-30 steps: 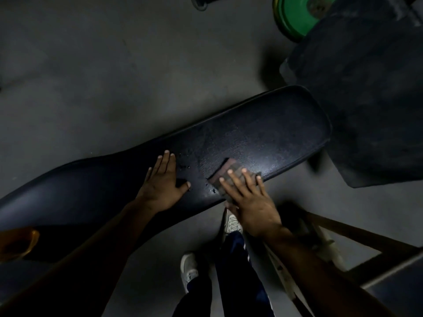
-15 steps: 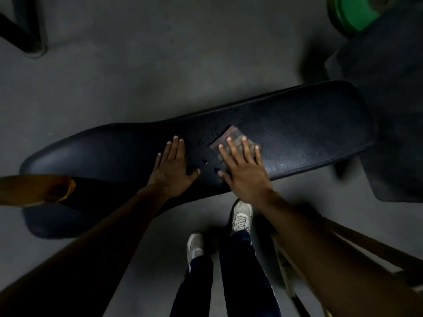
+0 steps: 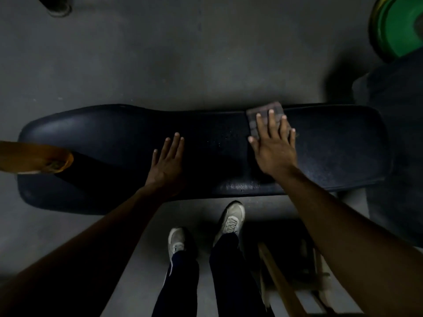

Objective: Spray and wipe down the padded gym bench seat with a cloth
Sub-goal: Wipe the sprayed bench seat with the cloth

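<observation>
A long black padded bench seat lies across the middle of the view, speckled with droplets near its centre. My right hand presses flat on a small brownish checked cloth at the seat's far edge, right of centre; my fingers cover most of the cloth. Palm down, my left hand rests flat on the seat left of centre, fingers apart and holding nothing. No spray bottle is in view.
A green and yellow weight plate stands at the top right beside a dark mat. An orange object juts in from the left over the seat. My two shoes stand on grey floor; a wooden frame is bottom right.
My right hand has slid the cloth across the seat from its near side to its far edge. The left hand stays planted on the pad. The view has turned so the bench lies level.
</observation>
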Available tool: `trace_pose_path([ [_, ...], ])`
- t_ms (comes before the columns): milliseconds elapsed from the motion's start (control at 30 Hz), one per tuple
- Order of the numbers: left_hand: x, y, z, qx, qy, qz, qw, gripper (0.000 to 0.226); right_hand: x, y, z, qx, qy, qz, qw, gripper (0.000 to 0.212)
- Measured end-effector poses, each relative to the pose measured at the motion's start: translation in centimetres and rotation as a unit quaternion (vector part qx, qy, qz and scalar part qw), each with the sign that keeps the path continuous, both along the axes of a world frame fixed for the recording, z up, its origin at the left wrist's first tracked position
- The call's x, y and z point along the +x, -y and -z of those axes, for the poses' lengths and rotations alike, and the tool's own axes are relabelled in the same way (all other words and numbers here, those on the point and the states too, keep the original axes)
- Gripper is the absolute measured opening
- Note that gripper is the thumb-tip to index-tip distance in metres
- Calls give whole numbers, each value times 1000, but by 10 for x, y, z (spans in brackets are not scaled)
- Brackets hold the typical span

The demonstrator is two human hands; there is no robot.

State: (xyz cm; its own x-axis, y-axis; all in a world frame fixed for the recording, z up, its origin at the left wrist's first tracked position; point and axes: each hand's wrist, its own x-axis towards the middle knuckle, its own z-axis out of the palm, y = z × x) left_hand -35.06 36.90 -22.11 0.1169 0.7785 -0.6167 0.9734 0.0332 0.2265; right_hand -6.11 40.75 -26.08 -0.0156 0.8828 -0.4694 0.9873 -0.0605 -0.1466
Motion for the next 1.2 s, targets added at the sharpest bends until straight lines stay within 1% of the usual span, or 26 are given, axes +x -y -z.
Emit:
trace_pose_path([
  [67,3,0,3,-1,-1,-9,1000,97,-22,-13,2,-9,-6,4,1000,73],
  [167,7,-1,3,-5,-5,-18,1000,96,-56,-5,-8,-4,-21,-66,998,75],
  [300,3,-5,-1,-7,-1,-10,1000,92,-73,40,-16,-4,-50,-171,984,74],
  [400,-3,-6,-2,1,3,1,1000,92,-59,86,-15,1,-36,-207,978,72],
  [467,-9,-5,-2,9,8,2,1000,93,-42,105,-14,0,-11,-175,984,69],
  [600,-28,2,3,23,7,17,1000,95,-17,93,-14,4,33,-5,999,66],
  [733,-46,8,8,37,9,47,998,95,-42,45,-9,2,-7,119,993,71],
  [800,-53,10,10,56,5,59,997,95,-69,25,-8,-7,-26,154,988,76],
  [833,-56,12,11,66,4,66,996,95,-83,18,-7,-10,-31,156,987,78],
  [900,-62,14,14,73,1,81,994,94,-110,16,-8,-7,-36,120,992,79],
  [967,-67,14,15,73,-7,96,993,94,-133,29,-10,6,-42,52,998,79],
  [1067,-70,14,11,56,-6,107,993,93,-155,76,-11,21,-41,-62,997,78],
  [1100,-71,14,9,46,-5,108,993,93,-158,96,-10,25,-41,-85,995,77],
  [1133,-72,14,7,37,-5,110,993,93,-158,115,-10,29,-40,-94,994,77],
  [1200,-75,16,5,27,-5,114,993,92,-145,145,-9,24,-34,-79,996,74],
])
